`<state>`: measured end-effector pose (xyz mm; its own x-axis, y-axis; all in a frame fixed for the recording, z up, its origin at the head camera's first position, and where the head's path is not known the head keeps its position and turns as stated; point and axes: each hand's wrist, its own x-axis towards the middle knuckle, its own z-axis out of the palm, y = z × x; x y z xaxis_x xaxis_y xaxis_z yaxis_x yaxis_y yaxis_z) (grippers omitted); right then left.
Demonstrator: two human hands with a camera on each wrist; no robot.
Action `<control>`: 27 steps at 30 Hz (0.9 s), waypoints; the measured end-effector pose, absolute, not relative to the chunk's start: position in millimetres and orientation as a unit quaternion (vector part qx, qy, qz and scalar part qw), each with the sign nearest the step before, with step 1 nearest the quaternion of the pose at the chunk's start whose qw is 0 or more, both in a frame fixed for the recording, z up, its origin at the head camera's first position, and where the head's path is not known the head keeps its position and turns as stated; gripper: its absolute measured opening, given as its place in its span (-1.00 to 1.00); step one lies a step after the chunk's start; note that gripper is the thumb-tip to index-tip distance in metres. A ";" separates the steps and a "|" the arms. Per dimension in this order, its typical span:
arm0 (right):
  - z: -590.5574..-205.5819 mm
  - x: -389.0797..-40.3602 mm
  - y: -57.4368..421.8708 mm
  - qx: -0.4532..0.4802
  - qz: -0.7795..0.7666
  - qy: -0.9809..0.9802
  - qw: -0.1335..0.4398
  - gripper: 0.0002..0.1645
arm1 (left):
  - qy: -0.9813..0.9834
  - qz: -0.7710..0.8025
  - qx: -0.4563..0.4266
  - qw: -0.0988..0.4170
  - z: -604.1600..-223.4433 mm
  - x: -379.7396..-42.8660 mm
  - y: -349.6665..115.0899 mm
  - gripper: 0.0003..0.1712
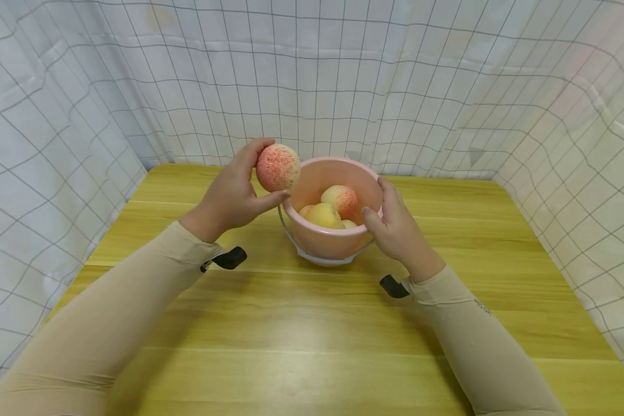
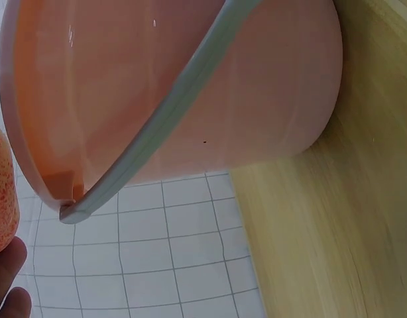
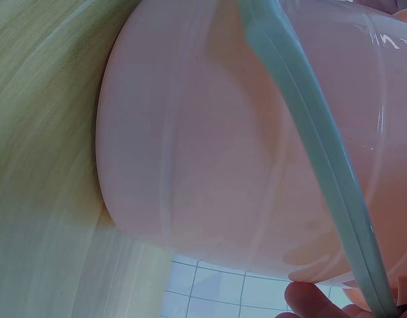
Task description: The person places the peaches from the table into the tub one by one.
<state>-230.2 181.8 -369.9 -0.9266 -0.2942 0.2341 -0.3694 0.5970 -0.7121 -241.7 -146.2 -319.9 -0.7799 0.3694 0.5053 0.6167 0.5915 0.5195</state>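
In the head view my left hand (image 1: 234, 193) grips a peach (image 1: 278, 167), red speckled over pale yellow, at the upper left of a pink bucket (image 1: 325, 245). Part of that peach (image 2: 0, 192) shows at the edge of the left wrist view, beside the bucket's rim. My right hand (image 1: 397, 228) holds the bucket's right rim, thumb on the inside and fingers outside. Inside the bucket lie a red-and-cream peach (image 1: 340, 199), a yellow fruit (image 1: 323, 215) and other fruit partly hidden by them. The bucket stands upright on the table.
A pale grey-blue handle (image 1: 325, 259) hangs down the bucket's near side. The wooden table (image 1: 286, 335) is bordered by white grid-patterned curtains (image 1: 343, 86) at the back and both sides. A black wrist mount (image 1: 230, 258) sticks out from the left sleeve, another (image 1: 393, 286) from the right.
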 end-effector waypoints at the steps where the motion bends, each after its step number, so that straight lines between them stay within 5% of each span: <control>1: -370.0 -230.2 181.9 0.186 0.409 -0.892 0.046 -0.02 | -0.874 -0.354 -0.283 0.174 -320.3 -242.3 -145.4 -0.02; 27: -370.4 -230.4 183.0 0.190 0.415 -0.888 0.048 -0.03 | -0.865 -0.364 -0.309 0.155 -325.2 -246.0 -116.5 -0.01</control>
